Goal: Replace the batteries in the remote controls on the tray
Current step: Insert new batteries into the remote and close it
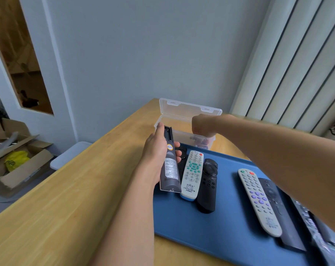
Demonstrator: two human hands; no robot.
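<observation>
My left hand [156, 150] grips a grey remote [170, 169] back side up above the left end of the blue tray [220, 227]. Its battery bay at the far end is uncovered. My right hand [203, 125] reaches down into a clear plastic box [184, 120] with an open lid behind the tray; its fingers are hidden inside, so what they hold cannot be told. Batteries [202, 144] lie in the box's near corner. On the tray lie a white remote with green buttons [191, 175], a black remote [208, 189], and a white remote with purple buttons [259, 200].
More dark remotes [274, 200] lie at the tray's right end. The tray sits on a wooden table [66, 198] against a grey wall. Cardboard boxes [15, 160] stand on the floor to the left, and a white ribbed panel [297, 64] rises at the right.
</observation>
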